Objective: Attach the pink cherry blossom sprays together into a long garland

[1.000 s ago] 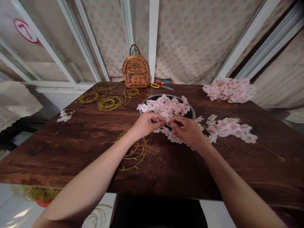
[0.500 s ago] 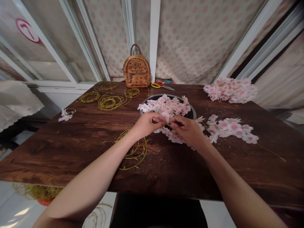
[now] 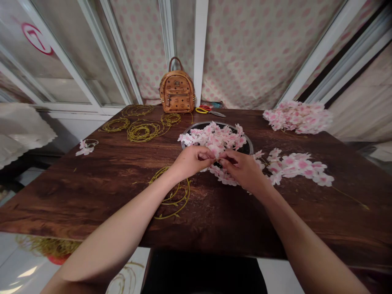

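Note:
My left hand (image 3: 190,161) and my right hand (image 3: 241,168) meet fingertip to fingertip over the near rim of a round metal bowl (image 3: 248,143) heaped with pink and white fabric blossoms (image 3: 214,137). Both hands are closed in a pinch on one small pink blossom (image 3: 215,153) between them. A strand of blossoms on yellow-green wire (image 3: 296,165) runs from under my right hand to the right. A loop of bare yellow-green wire (image 3: 175,195) lies under my left wrist.
On the dark wooden table (image 3: 92,192) lie several coils of yellow wire (image 3: 143,130) at the back left, a tan backpack (image 3: 177,92), scissors (image 3: 206,110), a blossom pile (image 3: 296,116) at the back right, and a small blossom piece (image 3: 84,148) at the left edge.
Almost nothing differs: both hands stay pinched together at the bowl's near rim, with only slight finger movement and a small camera shift.

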A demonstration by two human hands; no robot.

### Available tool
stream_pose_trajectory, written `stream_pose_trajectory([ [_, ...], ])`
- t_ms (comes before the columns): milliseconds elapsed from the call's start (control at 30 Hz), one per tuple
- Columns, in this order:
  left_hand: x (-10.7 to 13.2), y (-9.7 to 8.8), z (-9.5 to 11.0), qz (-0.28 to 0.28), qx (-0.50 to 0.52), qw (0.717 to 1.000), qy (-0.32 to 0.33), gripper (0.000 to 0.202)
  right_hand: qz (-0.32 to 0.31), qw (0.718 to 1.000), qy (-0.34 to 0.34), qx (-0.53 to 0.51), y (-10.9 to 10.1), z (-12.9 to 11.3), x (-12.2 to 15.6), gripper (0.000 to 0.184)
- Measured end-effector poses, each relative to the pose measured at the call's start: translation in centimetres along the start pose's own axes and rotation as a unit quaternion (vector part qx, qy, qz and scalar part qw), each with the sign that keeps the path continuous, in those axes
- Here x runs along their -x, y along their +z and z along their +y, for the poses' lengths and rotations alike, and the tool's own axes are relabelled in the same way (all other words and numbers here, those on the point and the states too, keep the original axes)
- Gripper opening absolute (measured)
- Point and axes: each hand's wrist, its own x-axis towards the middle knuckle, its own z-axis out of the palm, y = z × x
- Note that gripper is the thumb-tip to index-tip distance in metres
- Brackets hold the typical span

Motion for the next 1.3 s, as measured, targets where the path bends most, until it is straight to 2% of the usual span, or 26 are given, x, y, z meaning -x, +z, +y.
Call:
stream_pose_trajectory([
  [1300, 0.16, -0.12, 0.27, -0.004, -0.051, 0.999, -0.010, 0.015, -0.021, 1.000, 0.000, 0.004, -0.11, -0.16, -0.01, 0.016],
])
